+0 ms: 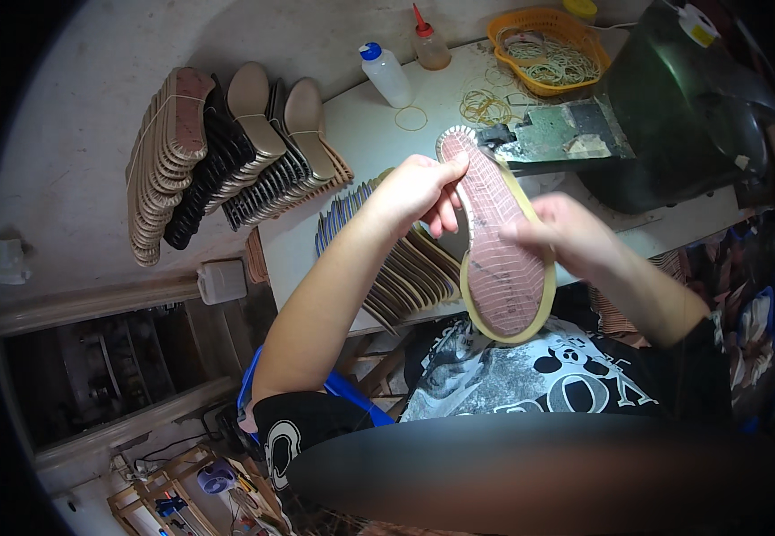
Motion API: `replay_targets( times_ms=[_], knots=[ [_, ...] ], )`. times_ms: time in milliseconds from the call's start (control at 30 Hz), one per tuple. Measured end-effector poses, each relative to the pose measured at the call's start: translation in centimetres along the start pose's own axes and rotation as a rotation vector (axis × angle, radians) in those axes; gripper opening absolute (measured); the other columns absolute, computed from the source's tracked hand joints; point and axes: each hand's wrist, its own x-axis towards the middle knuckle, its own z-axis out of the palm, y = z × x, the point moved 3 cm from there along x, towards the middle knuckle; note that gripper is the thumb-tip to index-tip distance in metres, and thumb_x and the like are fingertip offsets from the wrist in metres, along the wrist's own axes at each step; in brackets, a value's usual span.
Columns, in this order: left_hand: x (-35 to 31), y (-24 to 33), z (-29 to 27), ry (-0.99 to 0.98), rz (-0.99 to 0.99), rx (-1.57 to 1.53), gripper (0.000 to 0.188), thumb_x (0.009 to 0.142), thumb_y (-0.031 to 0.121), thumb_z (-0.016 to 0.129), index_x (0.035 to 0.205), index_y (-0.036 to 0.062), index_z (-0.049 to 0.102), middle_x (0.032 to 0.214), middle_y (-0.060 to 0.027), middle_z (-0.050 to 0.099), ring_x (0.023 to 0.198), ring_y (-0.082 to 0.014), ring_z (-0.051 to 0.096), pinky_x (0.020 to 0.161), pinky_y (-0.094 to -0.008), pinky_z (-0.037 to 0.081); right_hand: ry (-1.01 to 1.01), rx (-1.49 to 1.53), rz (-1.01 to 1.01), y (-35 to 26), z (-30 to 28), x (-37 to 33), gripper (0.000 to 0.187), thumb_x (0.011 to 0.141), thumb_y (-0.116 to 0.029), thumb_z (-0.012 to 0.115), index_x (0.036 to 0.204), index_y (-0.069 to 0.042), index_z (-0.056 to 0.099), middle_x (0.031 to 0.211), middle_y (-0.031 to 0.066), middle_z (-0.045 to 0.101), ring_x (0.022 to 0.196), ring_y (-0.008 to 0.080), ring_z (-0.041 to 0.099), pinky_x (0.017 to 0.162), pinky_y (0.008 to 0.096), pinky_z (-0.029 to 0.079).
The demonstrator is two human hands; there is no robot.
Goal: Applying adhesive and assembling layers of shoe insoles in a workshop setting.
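A long shoe insole [506, 246] with a pinkish, line-marked face is held up in front of me, its narrow end toward the machine. Pale yellow material runs round its wide end and right side; the narrow end has a pleated, folded-over rim. My left hand [423, 196] pinches the insole near the narrow end, thumb on its face. At the right edge, my right hand [575, 237] grips it with the thumb over the face; it is slightly blurred and its other fingers are partly hidden. The narrow end is right at the small black working head [497, 136] of the green machine [673, 107].
Bundled insoles [168, 161] stand stacked at the left. A row of loose insoles [405, 268] lies on the white table [351, 116] beside my left forearm. Farther back are a blue-capped bottle [387, 79], a red-tipped bottle [431, 49] and an orange basket [544, 85] of rubber bands.
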Motion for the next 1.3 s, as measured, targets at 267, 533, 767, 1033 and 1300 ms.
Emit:
replay_targets(
  times_ms=[267, 533, 767, 1033, 1300],
  knots=[
    [2.7, 1.8, -3.2, 0.125, 0.136, 0.317, 0.058, 0.088, 0.051, 0.059, 0.058, 0.0022, 0.061, 0.051, -0.0011, 0.048, 0.051, -0.0097, 0.044, 0.051, -0.0263, 0.038, 0.093, 0.228, -0.008, 2.5, 2.8, -1.6, 0.031, 0.087, -0.013, 0.066, 0.113, 0.003, 0.063, 0.105, 0.0087, 0.067, 0.094, 0.0129, 0.063, 0.087, 0.0294, 0.049],
    [3.5, 1.4, -4.9, 0.220, 0.352, 0.011, 0.053, 0.088, 0.049, 0.059, 0.102, -0.0020, 0.060, 0.096, -0.0078, 0.063, 0.092, -0.0160, 0.057, 0.086, -0.0308, 0.043, 0.180, 0.290, -0.144, 1.3, 1.9, 3.5, 0.027, 0.089, -0.014, 0.064, 0.110, 0.003, 0.064, 0.100, 0.0078, 0.068, 0.088, 0.0110, 0.063, 0.081, 0.0263, 0.051],
    [2.1, 0.5, -2.0, 0.008, 0.250, -0.228, 0.058, 0.073, 0.017, 0.080, 0.119, -0.0052, 0.051, 0.103, -0.0108, 0.064, 0.090, -0.0145, 0.063, 0.082, -0.0268, 0.050, 0.296, 0.297, -0.243, 0.5, 2.8, 5.0, 0.023, 0.092, -0.016, 0.062, 0.105, 0.003, 0.064, 0.096, 0.0075, 0.068, 0.084, 0.0112, 0.064, 0.074, 0.0240, 0.053],
    [2.4, 2.3, -3.3, 0.134, 0.183, -0.066, 0.075, 0.071, 0.024, 0.082, 0.124, -0.0137, 0.045, 0.113, -0.0169, 0.060, 0.102, -0.0215, 0.060, 0.092, -0.0312, 0.046, 0.179, 0.391, -0.082, 0.6, 4.0, 4.3, 0.028, 0.094, -0.016, 0.057, 0.113, 0.005, 0.059, 0.097, 0.0128, 0.067, 0.085, 0.0159, 0.068, 0.070, 0.0228, 0.056],
    [6.8, 4.7, -6.2, -0.323, 0.435, 0.467, 0.054, 0.073, 0.023, 0.078, 0.119, 0.0030, 0.058, 0.107, -0.0067, 0.060, 0.102, -0.0138, 0.054, 0.093, -0.0278, 0.041, 0.222, 0.475, -0.239, 0.0, 3.5, 5.3, 0.026, 0.095, -0.015, 0.054, 0.110, 0.006, 0.060, 0.099, 0.0140, 0.067, 0.084, 0.0169, 0.068, 0.077, 0.0264, 0.057]
  ],
)
